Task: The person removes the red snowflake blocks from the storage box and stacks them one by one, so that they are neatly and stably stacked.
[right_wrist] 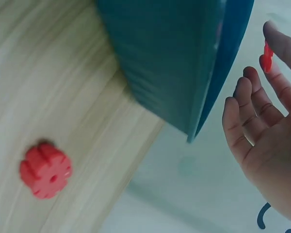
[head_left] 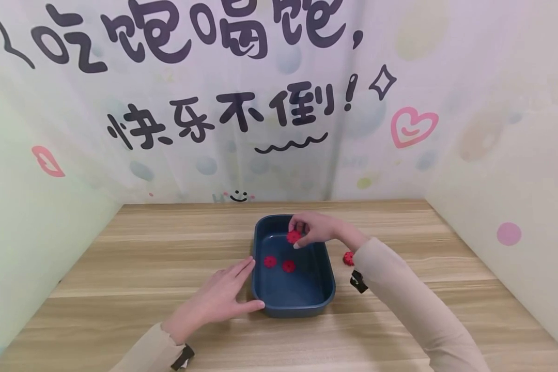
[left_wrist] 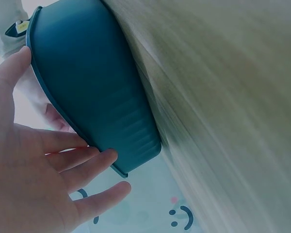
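A deep blue rectangular bin [head_left: 293,311] stands on the table. My left hand [head_left: 220,294] touches its left rim with fingers extended and spread; the left wrist view shows this hand [left_wrist: 48,179] along the bin's outer wall [left_wrist: 92,82]. Over the far part of the bin, my right hand [head_left: 318,228] pinches a red flower-shaped disc [head_left: 293,237] between thumb and index finger. In the right wrist view the disc [right_wrist: 267,57] appears edge-on. Two similar red discs [head_left: 270,262] lie apart on the bin's floor.
Right of the bin, a short stack of red flower-shaped discs [head_left: 349,258] sits on the wooden table [head_left: 190,237], partly covered by the right sleeve. A printed curtain [head_left: 242,170] hangs behind the table, with pale walls on both sides.
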Demonstrator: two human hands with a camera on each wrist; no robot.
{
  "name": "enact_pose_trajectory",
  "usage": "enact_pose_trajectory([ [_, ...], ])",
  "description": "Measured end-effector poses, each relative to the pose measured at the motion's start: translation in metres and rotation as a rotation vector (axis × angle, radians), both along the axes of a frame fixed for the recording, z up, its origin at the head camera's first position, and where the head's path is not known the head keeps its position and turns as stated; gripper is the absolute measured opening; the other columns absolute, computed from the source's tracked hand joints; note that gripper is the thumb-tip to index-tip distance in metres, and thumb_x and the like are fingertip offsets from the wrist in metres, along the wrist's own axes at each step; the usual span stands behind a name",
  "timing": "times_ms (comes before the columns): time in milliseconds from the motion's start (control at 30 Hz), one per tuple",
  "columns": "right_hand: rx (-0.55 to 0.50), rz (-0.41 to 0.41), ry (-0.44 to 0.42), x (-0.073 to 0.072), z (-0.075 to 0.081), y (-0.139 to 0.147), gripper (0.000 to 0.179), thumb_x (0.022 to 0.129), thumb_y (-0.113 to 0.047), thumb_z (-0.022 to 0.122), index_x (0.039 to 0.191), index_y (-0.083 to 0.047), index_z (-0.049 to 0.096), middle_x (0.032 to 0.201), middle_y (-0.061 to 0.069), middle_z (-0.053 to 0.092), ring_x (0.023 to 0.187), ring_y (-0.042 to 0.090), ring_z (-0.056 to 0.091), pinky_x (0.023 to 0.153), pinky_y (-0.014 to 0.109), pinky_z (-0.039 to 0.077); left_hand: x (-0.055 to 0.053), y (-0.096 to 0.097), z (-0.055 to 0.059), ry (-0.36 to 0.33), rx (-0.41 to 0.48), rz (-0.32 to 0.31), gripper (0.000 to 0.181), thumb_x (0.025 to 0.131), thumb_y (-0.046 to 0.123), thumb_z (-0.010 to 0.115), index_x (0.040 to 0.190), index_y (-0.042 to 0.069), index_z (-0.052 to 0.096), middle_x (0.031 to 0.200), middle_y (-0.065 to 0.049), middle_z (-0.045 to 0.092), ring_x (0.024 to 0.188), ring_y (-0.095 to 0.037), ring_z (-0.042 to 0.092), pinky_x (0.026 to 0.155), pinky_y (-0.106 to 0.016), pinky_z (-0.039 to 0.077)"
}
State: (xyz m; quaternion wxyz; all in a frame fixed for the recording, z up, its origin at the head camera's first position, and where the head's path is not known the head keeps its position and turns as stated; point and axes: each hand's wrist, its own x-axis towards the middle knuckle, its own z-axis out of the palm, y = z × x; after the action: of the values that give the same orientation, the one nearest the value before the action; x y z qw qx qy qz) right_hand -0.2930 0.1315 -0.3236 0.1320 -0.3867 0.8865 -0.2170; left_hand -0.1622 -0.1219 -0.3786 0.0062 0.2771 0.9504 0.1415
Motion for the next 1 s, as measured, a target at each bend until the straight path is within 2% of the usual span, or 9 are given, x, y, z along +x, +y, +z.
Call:
enact_pose_trajectory([
  [267, -0.086, 0.014, 0.013, 0.004, -0.008, 0.025, 0.033, 0.075, -0.017, 0.071, 0.102, -0.01, 0.054, 0.085, -0.001, 0.055, 0.072, 0.014, 0.051, 0.068, 0.03, 0.044, 0.0, 0.0, 0.0, 0.011, 0.001, 0.008, 0.09, 0.075, 0.068, 0.046, 0.136, 0.002, 0.033, 0.139, -0.011, 0.03, 0.121, -0.027, 0.034, 0.092, -0.047, 0.032],
  [467, -0.162, -0.048, -0.007, 0.005, -0.017, 0.045, 0.031, 0.076, -0.015, 0.07, 0.102, -0.011, 0.054, 0.09, -0.001, 0.055, 0.081, 0.016, 0.053, 0.074, 0.038, 0.044, 0.001, -0.001, 0.0, 0.019, -0.008, 0.01, 0.09, 0.075, 0.068, 0.045, 0.136, 0.002, 0.032, 0.139, -0.011, 0.03, 0.121, -0.027, 0.034, 0.093, -0.047, 0.032],
  [833, -0.219, -0.091, -0.005, 0.007, -0.026, 0.085, 0.032, 0.078, -0.016, 0.068, 0.106, -0.009, 0.053, 0.097, 0.002, 0.055, 0.086, 0.02, 0.052, 0.069, 0.032, 0.046, 0.001, 0.0, 0.0, 0.015, -0.006, 0.015, 0.091, 0.075, 0.068, 0.045, 0.136, 0.003, 0.032, 0.139, -0.01, 0.03, 0.121, -0.027, 0.033, 0.092, -0.047, 0.032],
  [1000, -0.238, -0.131, -0.043, 0.026, -0.013, 0.091, 0.032, 0.078, -0.007, 0.066, 0.106, -0.001, 0.052, 0.099, 0.011, 0.055, 0.089, 0.029, 0.052, 0.07, 0.035, 0.045, 0.0, -0.001, -0.001, 0.014, -0.005, 0.012, 0.091, 0.075, 0.069, 0.044, 0.136, 0.003, 0.032, 0.139, -0.01, 0.03, 0.121, -0.027, 0.034, 0.093, -0.047, 0.032],
])
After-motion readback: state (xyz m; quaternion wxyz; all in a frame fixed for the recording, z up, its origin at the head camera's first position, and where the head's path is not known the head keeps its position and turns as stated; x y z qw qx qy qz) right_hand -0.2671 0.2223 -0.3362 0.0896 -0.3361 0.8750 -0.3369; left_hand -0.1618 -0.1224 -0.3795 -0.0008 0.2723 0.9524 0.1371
